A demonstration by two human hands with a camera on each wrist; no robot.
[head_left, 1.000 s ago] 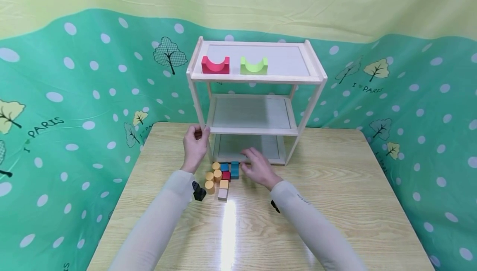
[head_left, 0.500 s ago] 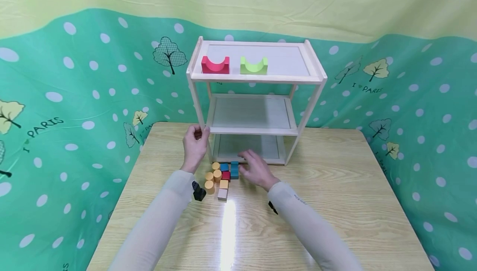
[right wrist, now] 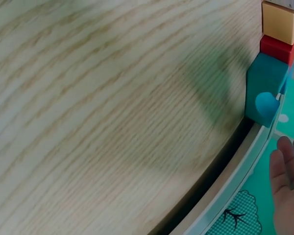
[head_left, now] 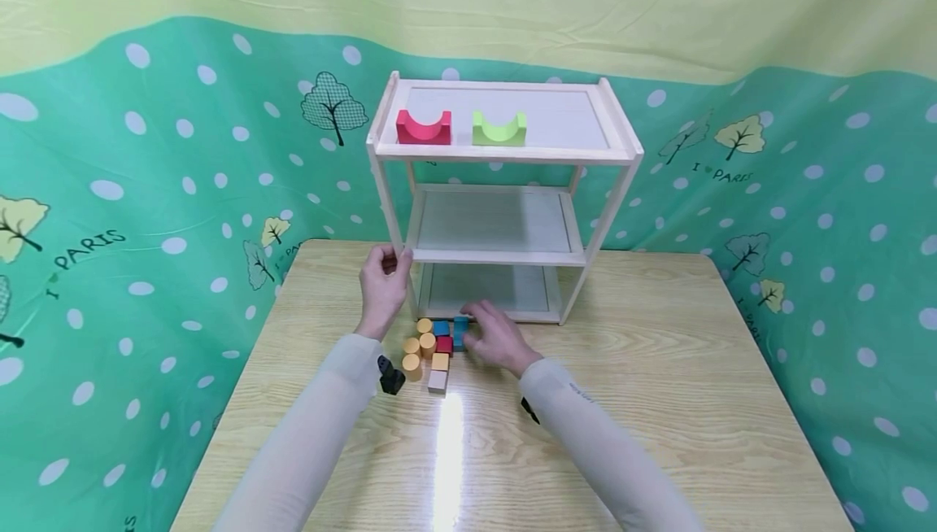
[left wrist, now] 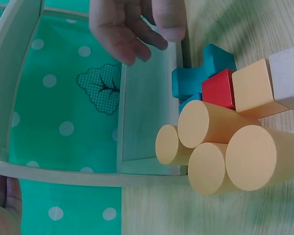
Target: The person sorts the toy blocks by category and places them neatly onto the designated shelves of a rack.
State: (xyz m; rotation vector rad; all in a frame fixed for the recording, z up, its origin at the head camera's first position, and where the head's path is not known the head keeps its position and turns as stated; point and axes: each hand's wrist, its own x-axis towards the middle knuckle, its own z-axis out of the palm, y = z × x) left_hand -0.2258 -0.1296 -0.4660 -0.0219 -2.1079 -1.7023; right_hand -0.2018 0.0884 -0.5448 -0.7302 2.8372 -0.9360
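Observation:
My left hand [head_left: 384,292] grips the left front post of the white wooden shelf rack [head_left: 505,258] at middle-shelf height. My right hand [head_left: 499,341] hovers with loosely bent fingers at the right side of a teal block with a curved notch [head_left: 460,326], overlapping its edge in the head view. The left wrist view has the right hand's fingers above this teal block [left wrist: 190,81], with nothing between them. Left of it in the head view are a blue block [head_left: 441,328], a red block [head_left: 443,345], a tan cube [head_left: 440,362] and a grey-white block [head_left: 437,382].
Several tan cylinders [left wrist: 252,156] stand upright, bunched at the left of the blocks. A red notched block [head_left: 423,132] and a light green one [head_left: 499,133] sit on the top shelf. The rack stands on the wooden table [head_left: 644,402], close before a green patterned cloth [head_left: 183,150].
My right hand has moved a little left, and its fingers now come over the teal block's right edge. The left hand stays in place at the post.

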